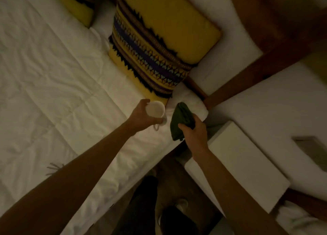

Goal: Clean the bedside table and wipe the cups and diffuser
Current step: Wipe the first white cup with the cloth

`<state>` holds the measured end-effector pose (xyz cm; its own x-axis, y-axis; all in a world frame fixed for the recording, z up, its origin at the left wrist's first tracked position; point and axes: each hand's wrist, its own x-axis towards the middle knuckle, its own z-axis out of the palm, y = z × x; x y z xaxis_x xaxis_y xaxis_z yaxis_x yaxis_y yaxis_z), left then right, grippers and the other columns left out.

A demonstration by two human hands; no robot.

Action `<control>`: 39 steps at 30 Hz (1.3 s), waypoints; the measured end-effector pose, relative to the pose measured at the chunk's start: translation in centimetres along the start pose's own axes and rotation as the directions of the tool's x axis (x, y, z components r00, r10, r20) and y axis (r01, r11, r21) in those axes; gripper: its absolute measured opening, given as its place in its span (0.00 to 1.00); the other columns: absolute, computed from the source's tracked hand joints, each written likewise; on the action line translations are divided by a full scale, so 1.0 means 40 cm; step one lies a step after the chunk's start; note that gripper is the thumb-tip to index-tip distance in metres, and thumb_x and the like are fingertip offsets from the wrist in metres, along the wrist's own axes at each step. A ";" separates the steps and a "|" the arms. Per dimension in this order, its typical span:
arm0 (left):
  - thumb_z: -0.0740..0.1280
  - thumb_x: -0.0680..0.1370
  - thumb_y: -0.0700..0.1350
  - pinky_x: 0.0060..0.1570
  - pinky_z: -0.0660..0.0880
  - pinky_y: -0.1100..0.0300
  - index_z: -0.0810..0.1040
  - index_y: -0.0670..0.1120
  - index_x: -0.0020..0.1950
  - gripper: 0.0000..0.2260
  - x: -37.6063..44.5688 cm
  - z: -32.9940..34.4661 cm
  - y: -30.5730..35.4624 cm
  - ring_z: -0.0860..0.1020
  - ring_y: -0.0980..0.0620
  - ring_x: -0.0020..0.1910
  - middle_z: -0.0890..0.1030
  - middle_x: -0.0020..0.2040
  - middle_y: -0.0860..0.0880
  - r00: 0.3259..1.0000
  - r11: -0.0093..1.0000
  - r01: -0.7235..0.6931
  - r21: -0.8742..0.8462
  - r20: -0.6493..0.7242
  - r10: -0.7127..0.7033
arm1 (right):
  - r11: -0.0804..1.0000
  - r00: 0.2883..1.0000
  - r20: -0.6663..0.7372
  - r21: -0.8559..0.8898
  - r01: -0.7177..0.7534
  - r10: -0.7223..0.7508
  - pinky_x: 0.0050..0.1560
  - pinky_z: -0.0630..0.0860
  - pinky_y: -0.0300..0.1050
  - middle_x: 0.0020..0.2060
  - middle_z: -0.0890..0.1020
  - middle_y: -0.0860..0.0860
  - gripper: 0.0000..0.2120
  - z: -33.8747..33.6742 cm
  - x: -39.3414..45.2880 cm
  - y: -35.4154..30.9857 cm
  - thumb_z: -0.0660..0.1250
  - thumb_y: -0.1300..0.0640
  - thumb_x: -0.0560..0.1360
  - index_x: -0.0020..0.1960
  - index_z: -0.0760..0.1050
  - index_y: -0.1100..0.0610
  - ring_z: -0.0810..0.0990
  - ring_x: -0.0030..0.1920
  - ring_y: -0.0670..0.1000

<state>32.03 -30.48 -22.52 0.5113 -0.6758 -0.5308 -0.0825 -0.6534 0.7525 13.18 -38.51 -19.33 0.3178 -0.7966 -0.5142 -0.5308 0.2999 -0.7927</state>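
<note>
My left hand (141,117) grips a white cup (155,109) from the side, its opening turned toward me and its handle hanging low, above the bed's edge. Just right of it, my right hand (193,130) holds a bunched dark green cloth (180,118). Cloth and cup are a little apart. The white bedside table (235,165) lies below and right of my right hand, with its top bare where it shows. No diffuser or second cup is in view.
A white duvet (62,93) covers the bed at left. A yellow patterned pillow (159,45) leans against the wooden headboard (265,63). A wall plate (309,150) sits at right. My legs and shoes (182,203) stand in the narrow gap between bed and table.
</note>
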 end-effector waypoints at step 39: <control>0.74 0.70 0.57 0.51 0.81 0.53 0.81 0.53 0.63 0.22 -0.628 0.107 1.327 0.81 0.49 0.56 0.83 0.56 0.50 0.426 0.476 -0.774 -0.418 0.213 0.879 | 0.403 0.525 -0.494 0.339 0.850 -0.693 0.46 0.84 0.43 0.49 0.86 0.43 0.15 -0.873 -0.496 -0.766 0.68 0.36 0.73 0.57 0.79 0.37 0.85 0.49 0.45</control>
<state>11.15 -49.66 29.10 -0.0375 -0.9350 0.3525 -0.0769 0.3544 0.9319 -4.29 -50.24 26.58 0.1461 -0.8856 0.4408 0.3224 -0.3786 -0.8676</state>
